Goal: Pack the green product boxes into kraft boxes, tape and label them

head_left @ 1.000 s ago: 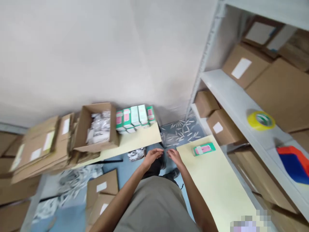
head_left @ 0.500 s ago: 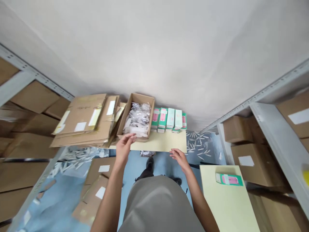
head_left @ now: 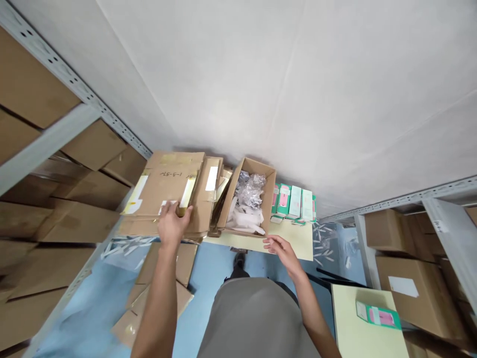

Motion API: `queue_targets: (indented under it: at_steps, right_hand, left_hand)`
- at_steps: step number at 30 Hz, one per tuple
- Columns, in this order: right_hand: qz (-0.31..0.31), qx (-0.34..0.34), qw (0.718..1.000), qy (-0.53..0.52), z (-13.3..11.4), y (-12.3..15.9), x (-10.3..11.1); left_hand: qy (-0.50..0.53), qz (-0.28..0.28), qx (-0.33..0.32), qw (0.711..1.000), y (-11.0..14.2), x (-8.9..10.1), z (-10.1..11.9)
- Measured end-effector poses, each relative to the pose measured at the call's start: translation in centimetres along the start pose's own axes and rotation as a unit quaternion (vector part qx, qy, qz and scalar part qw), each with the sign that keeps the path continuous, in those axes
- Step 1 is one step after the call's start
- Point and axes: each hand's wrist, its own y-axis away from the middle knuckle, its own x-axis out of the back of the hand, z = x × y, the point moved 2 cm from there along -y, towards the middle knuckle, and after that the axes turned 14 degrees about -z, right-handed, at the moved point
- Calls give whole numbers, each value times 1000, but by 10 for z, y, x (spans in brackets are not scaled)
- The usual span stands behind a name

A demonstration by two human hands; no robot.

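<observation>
My left hand [head_left: 172, 223] rests on the near edge of a stack of flattened cardboard boxes [head_left: 164, 186], its fingers curled over the top sheet. My right hand [head_left: 281, 250] hovers with fingers loosely apart just below the front of an open cardboard box [head_left: 266, 196] filled with clear plastic bags; it holds nothing. That box stands on a pale yellow table [head_left: 298, 241]. Behind it a row of green and pink cartons [head_left: 294, 201] stands against the wall.
Metal shelving with brown boxes [head_left: 55, 164] rises at the left, and more shelving with boxes [head_left: 406, 268] at the right. A second yellow table [head_left: 357, 328] holds one green and pink carton [head_left: 378, 315]. Flat cardboard [head_left: 164, 283] and scattered white slips [head_left: 122, 246] lie on the blue floor.
The view has swung left. My left hand moved from the open box's front over to the stack of flattened cardboard. My right hand stayed near the table edge.
</observation>
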Motion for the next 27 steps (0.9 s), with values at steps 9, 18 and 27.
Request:
queue_targets:
  at_steps: [9, 18, 27]
  right_hand:
    - [-5, -5, 1000, 3, -13, -13, -15]
    - [98, 70, 992, -35, -36, 39, 33]
    - [375, 217, 894, -115, -9, 191, 133]
  left_hand:
    - [80, 108, 22, 991, 10, 64, 16]
    - [246, 38, -121, 961, 52, 84, 132]
    - [182, -327, -372, 850, 131, -43, 302]
